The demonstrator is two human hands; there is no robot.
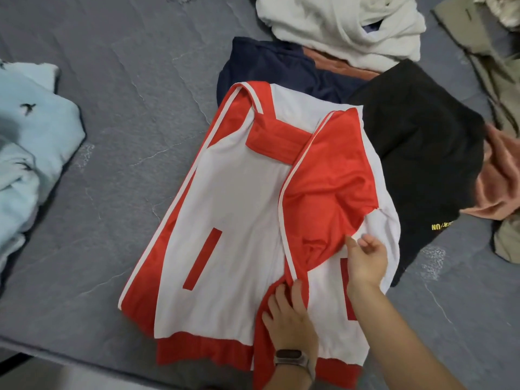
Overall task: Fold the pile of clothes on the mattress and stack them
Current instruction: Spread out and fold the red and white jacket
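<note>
A red and white jacket (233,198) lies spread on the grey mattress (126,114), its right sleeve folded across the front. My left hand (289,316), a watch on its wrist, presses flat on the red sleeve end near the hem. My right hand (365,260) pinches the red sleeve fabric over the jacket's right side. Behind the jacket lies the pile: a black garment (422,153), a navy one (270,68), a white one (343,26) and pink cloth (501,175).
A light blue garment (31,144) lies crumpled at the left edge. Olive-beige clothing (495,68) lies at the far right. The mattress's front edge (70,358) runs along the lower left, with floor below it.
</note>
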